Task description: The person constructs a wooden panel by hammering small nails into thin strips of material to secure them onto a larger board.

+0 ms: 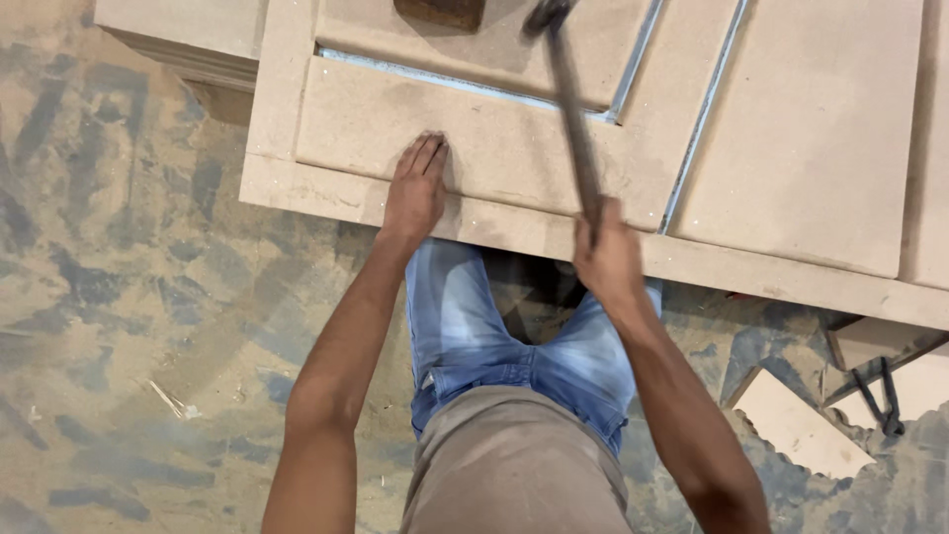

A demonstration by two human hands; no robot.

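Two hands: both at work on one pale fibreboard door panel [554, 129], seen from above.
Left hand [415, 188]: flat, palm down, fingers together and pointing away from the body; it grips nothing and presses on the raised centre field of the panel, just inside the near frame rail [326, 198].
Right hand [605, 255]: clenched round the lower end of a hammer handle [573, 119]; the shaft runs up and away from the hand, slightly leftward.
Hammer head [546, 14]: dark, blurred, at the far end of the shaft, close to a dark block [442, 12] at the top edge of the view; contact cannot be told.
Groove [465, 84]: pale blue-grey channel beyond the left fingertips, between the raised fields.
Arms: both nearly straight and reaching forward; left forearm runs in line with the hand, right wrist cocked upward.
Body: knees in blue jeans [465, 326] against the near edge of the panel.
Panel position: lying flat, directly under and ahead of both hands.
Floor [119, 316]: dusty, patterned, left of the left arm; offcuts [801, 425] right of the right arm.
Technique note (judgement): keep the flat hand well to the side of the striking line, weight on the palm so the board does not bounce; short controlled blows, head square to the block.
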